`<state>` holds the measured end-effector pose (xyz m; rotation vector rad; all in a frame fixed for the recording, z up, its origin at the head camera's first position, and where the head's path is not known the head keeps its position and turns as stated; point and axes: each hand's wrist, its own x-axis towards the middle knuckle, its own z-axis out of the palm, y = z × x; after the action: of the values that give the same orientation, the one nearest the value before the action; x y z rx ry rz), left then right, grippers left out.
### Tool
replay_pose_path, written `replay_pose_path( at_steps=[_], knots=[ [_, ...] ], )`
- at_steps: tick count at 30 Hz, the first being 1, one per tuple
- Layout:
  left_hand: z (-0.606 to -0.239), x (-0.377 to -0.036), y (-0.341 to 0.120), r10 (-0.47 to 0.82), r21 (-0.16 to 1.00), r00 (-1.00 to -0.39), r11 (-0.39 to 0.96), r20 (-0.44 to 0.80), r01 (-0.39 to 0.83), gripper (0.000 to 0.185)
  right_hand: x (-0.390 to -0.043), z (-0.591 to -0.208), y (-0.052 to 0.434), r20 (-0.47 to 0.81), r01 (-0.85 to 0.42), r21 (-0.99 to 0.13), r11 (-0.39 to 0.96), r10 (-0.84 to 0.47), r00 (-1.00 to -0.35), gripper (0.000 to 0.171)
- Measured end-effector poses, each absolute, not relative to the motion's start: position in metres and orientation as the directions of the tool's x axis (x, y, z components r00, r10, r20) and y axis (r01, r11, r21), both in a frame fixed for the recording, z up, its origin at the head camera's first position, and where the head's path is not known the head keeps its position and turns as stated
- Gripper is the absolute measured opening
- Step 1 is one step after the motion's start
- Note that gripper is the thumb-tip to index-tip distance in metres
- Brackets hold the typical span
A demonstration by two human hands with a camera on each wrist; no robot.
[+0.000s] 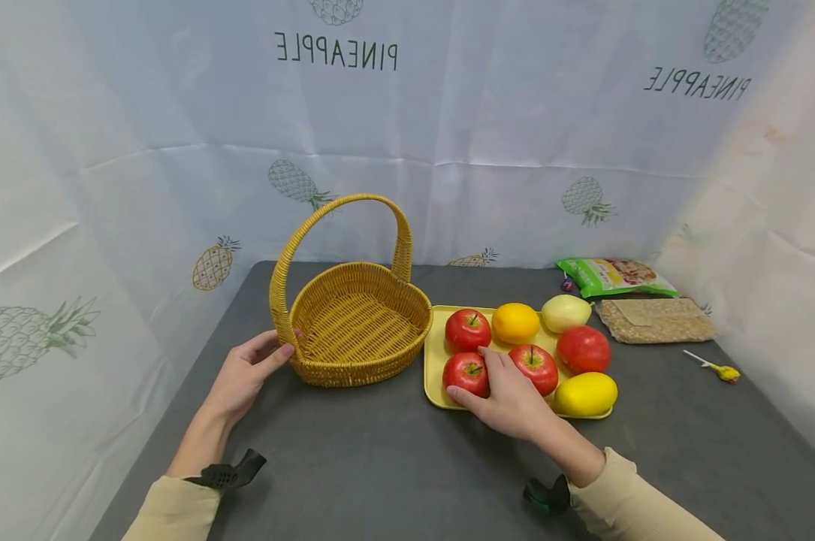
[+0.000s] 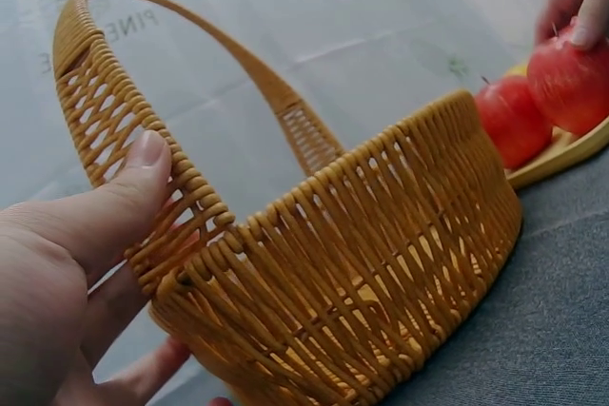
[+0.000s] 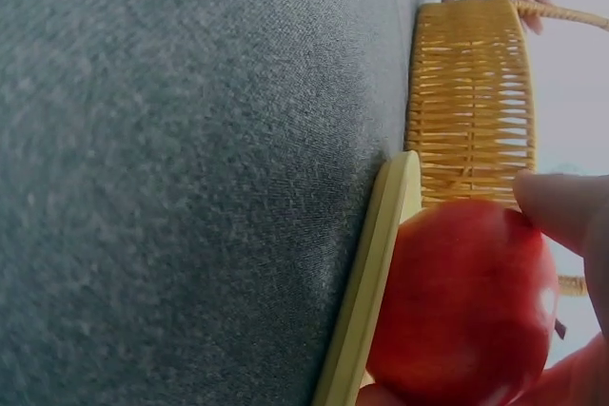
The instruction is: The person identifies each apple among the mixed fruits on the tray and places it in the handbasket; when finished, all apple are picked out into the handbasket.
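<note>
A yellow-brown wicker basket (image 1: 363,372) with a tall arched handle stands on the dark table, its inside bare. My left hand (image 1: 241,379) pinches the foot of the handle, thumb (image 2: 143,154) on the near face and fingers behind and below. To the right lies a yellow tray (image 1: 436,342) of fruit. My right hand (image 1: 511,398) grips the front-left red apple (image 1: 463,373), thumb and fingers on opposite sides; in the right wrist view this apple (image 3: 461,301) sits right at the tray's rim. Two more red apples (image 1: 467,329) are close by.
Also on the tray are an orange (image 1: 515,324), a pale lemon (image 1: 565,312), a round red fruit (image 1: 584,349) and a yellow lemon (image 1: 586,394). Beyond lie a green bag (image 1: 599,279), a wrapped beige packet (image 1: 657,321) and a yellow lollipop (image 1: 725,372). A pineapple-print curtain (image 1: 448,203) hangs behind.
</note>
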<state>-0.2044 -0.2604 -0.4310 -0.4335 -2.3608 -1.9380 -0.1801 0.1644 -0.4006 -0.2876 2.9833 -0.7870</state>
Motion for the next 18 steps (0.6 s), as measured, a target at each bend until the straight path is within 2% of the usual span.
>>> replay_pose_path(
  at_steps=[7,18],
  knots=[
    [-0.4255,-0.2072,-0.2595,0.137,0.939,-0.975,0.275,0.172,0.205,0.045,-0.1863,-0.401,0.165,0.026,-0.191,-0.534,0.824,-0.209,-0.977,0.091],
    [-0.4285,-0.2099,-0.2556,0.129,0.972,-0.982,0.173,0.14,0.162,0.045,-0.1894,-0.3954,0.1616,0.012,-0.166,-0.571,0.804,-0.194,-0.981,0.096]
  ],
)
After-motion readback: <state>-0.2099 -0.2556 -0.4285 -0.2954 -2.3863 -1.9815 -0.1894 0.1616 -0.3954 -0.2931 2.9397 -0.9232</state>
